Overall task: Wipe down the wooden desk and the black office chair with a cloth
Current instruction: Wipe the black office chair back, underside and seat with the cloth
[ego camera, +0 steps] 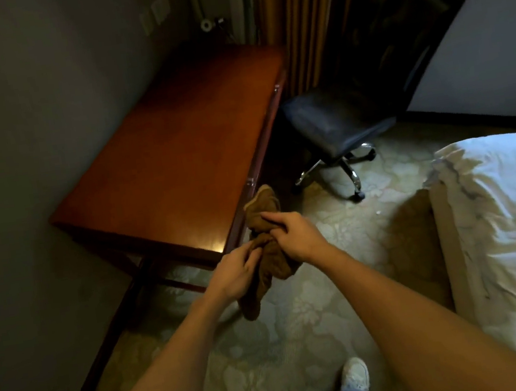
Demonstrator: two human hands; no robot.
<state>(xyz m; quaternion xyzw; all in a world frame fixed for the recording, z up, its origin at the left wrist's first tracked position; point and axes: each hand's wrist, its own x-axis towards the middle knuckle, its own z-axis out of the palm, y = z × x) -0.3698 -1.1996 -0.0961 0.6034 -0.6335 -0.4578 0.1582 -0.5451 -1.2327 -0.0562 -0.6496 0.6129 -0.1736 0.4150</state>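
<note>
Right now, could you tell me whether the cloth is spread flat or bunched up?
Bunched up: the brown cloth hangs crumpled between both hands, off the desk.

The bench (pixel 173 147) is a reddish-brown polished wood. The cloth (pixel 269 260) is a dull golden brown. The chair (pixel 339 124) has a black seat and back, with shiny silver legs. The carpet (pixel 270 342) is pale grey-green with a large cream floral pattern. The curtain (pixel 298 17) is striped in gold and brown. The wall (pixel 20 96) is grey. The bedding (pixel 513 225) is white. The shoes (pixel 354 374) are white.
</note>
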